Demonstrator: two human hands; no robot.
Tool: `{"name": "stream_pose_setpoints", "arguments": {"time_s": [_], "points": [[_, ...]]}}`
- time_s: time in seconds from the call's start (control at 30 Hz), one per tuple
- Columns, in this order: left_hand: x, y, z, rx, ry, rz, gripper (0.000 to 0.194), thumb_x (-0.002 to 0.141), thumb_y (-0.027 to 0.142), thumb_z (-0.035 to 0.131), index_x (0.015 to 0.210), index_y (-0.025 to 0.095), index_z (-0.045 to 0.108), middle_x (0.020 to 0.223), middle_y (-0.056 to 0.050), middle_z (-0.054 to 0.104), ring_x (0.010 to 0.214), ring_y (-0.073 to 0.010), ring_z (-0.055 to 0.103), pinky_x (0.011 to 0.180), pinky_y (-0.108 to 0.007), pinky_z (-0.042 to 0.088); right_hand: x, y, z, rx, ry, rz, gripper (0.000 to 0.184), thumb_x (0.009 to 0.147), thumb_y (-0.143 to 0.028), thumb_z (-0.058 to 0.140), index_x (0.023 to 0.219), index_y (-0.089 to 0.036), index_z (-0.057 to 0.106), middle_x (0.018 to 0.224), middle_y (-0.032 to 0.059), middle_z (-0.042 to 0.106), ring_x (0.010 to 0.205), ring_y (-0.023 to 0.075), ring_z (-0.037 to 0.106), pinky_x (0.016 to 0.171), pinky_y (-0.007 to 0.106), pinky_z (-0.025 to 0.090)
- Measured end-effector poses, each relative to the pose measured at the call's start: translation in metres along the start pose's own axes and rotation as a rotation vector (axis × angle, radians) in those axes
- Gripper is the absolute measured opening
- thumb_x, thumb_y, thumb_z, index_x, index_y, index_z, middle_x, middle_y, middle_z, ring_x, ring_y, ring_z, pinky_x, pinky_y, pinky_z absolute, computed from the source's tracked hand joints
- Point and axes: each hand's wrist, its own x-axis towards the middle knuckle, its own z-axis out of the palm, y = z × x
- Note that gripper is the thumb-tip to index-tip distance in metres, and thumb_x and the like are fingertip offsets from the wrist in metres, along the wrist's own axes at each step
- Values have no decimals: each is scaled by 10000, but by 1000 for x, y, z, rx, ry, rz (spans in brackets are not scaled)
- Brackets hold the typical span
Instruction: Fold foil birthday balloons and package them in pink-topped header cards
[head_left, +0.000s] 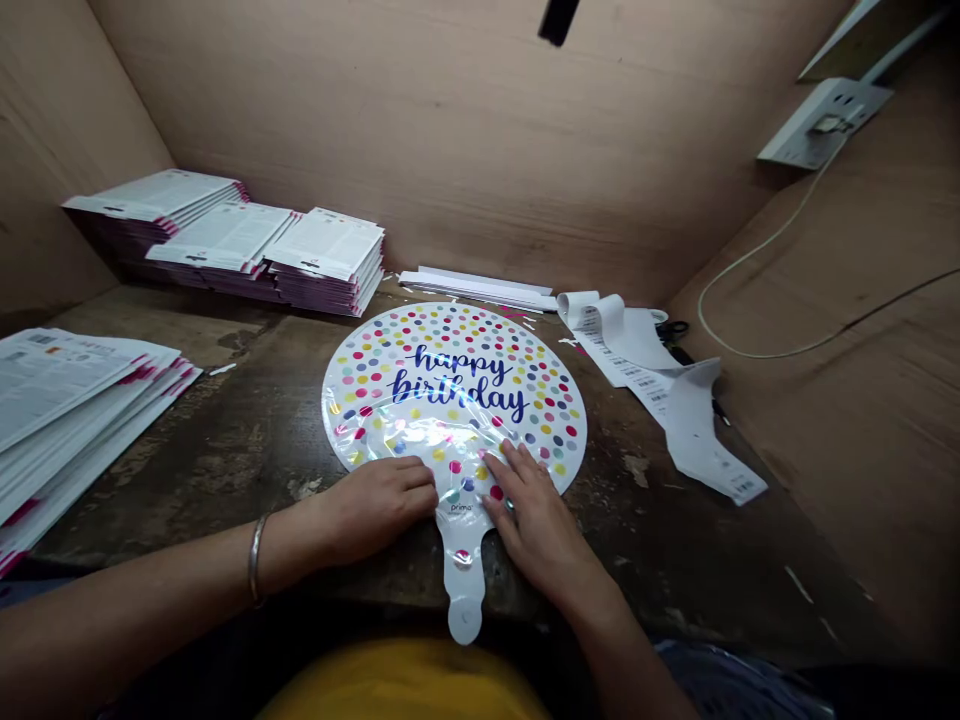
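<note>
A flat, round white foil balloon (pixel 457 440) lies on the table, printed with coloured dots and "happy birthday" in blue script. Its narrow tail points toward me and reaches over the table's front edge. My left hand (pixel 386 500) is closed at the balloon's lower left edge, beside the tail; its fingers are curled together and the tips are hidden. On the lower right of the balloon rests my right hand (pixel 536 515), open, with its fingers stretched across the shiny film.
Stacks of white printed packets (pixel 326 250) stand along the back left. More packets (pixel 60 410) lie fanned at the left. A curling strip of labels (pixel 660 385) runs down the right, with scissors (pixel 670 327) behind it. A cable (pixel 720 280) hangs from a wall socket (pixel 825 122).
</note>
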Motion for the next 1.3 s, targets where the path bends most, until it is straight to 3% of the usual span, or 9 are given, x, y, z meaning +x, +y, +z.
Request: {"name": "stream_pose_setpoints", "arguments": {"time_s": [0.1,0.2,0.3,0.47,0.63,0.77,0.87,1.1,1.3], "points": [[5,-4,-2,-226,48,-185,167,920,209,435,868,175,589,858,-46,620,777,-159,559,704,-264,457,-10,0,-10,135,-25,-146,582,830,-242,577,1384,-260,399,1497,67,312,1387,253,237,1106,488,273],[7,-7,-6,-353,47,-260,134,905,274,474,881,184,570,853,-32,606,765,-155,553,701,-261,446,-12,-2,-7,237,-3,-239,404,823,-150,556,1214,-251,564,1317,57,542,1270,226,425,1056,432,352],[9,-5,-9,-301,10,-185,252,839,368,584,1023,197,566,943,-48,603,827,-186,559,713,-273,438,-4,-6,2,322,90,-174,212,876,-141,471,973,-221,642,979,50,669,970,194,588,859,347,465],[17,-1,-7,-169,-13,-147,245,919,196,381,874,186,622,846,-49,634,745,-168,571,647,-248,402,5,-9,4,350,157,-35,180,891,-230,482,782,-189,619,766,37,635,717,173,577,655,288,444],[29,-9,-11,-460,-12,-374,256,875,277,458,726,173,639,669,-10,616,631,-146,529,601,-241,369,3,-2,1,454,243,14,131,882,-254,526,933,-200,634,904,49,664,846,190,610,755,308,479],[37,-19,-13,-793,-76,-534,140,745,289,602,699,159,623,664,17,618,641,-138,541,582,-216,378,0,-2,2,409,356,-116,194,847,-210,581,1037,-227,615,1085,68,625,1033,213,565,898,365,463],[39,-24,-12,-840,-92,-530,122,660,243,653,665,152,572,640,38,576,627,-123,511,552,-199,355,1,-7,2,352,319,-204,200,822,-171,610,1013,-232,618,1109,68,609,1068,216,539,945,386,437],[42,-22,-15,-946,-96,-526,180,661,280,648,652,158,517,615,56,503,593,-101,443,527,-194,325,14,-12,3,278,241,-136,173,785,-143,646,934,-215,595,1008,57,610,964,219,547,859,384,460],[49,-32,-7,-1003,97,-665,252,745,389,566,657,172,473,640,37,496,595,-103,463,540,-204,360,-3,-8,-1,116,170,-404,139,827,-87,529,854,-198,608,1127,74,600,1165,250,479,1001,424,386]]}}
